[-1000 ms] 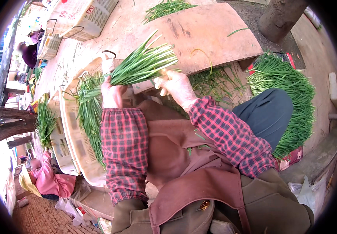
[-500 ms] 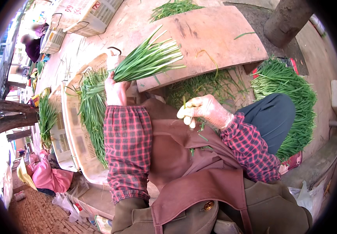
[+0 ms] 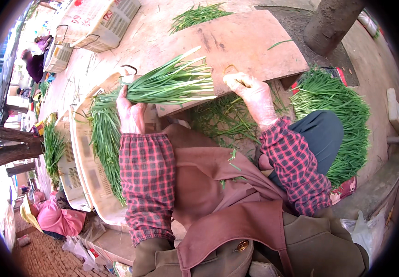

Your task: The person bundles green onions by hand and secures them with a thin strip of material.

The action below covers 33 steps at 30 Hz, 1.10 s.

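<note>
Left hand: grip clenched round the root end of a bundle of green chives; the bundle lies nearly level, its tips fanned out over the near left corner of the wooden board, the surface in front of the seated person; this hold matches that of half a second ago, the bundle barely shifted.

Right hand: the item that has changed; half a second ago it hung low over the lap, fingers pinched on a few loose blades; now it has gone up and forward to the near edge of the surface, just beside the bundle's tips, fingers curled round a thin tan loop, which looks like a band or tie, though it is too small to be sure; judged so, the bundle is gathered and the binding of it is the work now in hand.

Round about: loose chives strewn below the near edge of the surface, above the knees; a heaped pile of chives at the person's right; a pale crate at the left with more chives draped along its rim; pale baskets beyond the far left corner; a tree trunk past the far right corner.
</note>
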Available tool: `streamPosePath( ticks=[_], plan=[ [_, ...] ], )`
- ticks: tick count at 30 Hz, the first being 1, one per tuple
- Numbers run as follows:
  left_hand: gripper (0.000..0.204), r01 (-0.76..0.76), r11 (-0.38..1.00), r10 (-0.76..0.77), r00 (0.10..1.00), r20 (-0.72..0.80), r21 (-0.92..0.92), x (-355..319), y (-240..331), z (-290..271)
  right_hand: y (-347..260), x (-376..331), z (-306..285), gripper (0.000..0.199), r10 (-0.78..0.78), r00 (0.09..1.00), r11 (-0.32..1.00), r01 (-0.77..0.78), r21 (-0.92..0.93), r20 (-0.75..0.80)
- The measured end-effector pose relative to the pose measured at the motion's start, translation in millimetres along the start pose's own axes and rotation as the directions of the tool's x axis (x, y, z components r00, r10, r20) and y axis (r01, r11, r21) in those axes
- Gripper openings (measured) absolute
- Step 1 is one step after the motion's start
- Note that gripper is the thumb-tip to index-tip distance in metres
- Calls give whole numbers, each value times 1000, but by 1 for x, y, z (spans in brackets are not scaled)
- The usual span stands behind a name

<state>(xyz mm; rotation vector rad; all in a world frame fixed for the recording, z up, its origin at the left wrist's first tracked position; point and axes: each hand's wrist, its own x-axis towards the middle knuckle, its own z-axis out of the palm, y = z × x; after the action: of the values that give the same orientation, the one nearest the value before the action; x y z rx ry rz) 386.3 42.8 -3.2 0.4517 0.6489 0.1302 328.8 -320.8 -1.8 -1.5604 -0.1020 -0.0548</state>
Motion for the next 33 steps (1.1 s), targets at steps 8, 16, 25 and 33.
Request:
streamPosePath(
  ticks=[8, 16, 25, 33],
  plan=[
    [30, -25, 998, 25, 1000, 1, 51, -14, -14, 15, -12, 37, 49, 33, -299, 949, 890, 315, -330, 100],
    [32, -20, 998, 19, 1000, 4, 54, -8, -10, 10, 11, 34, 28, 13, 135, 963, 966, -75, 249, -234],
    [39, 20, 999, -20, 1000, 8, 29, -9, -10, 12, -5, -9, 24, 17, -133, 983, 991, 132, -14, -124],
    [39, -338, 840, 327, 940, 101, 423, -19, -19, -11, -27, -61, 92, 18, -578, 781, 587, 598, -546, 234]
  ],
)
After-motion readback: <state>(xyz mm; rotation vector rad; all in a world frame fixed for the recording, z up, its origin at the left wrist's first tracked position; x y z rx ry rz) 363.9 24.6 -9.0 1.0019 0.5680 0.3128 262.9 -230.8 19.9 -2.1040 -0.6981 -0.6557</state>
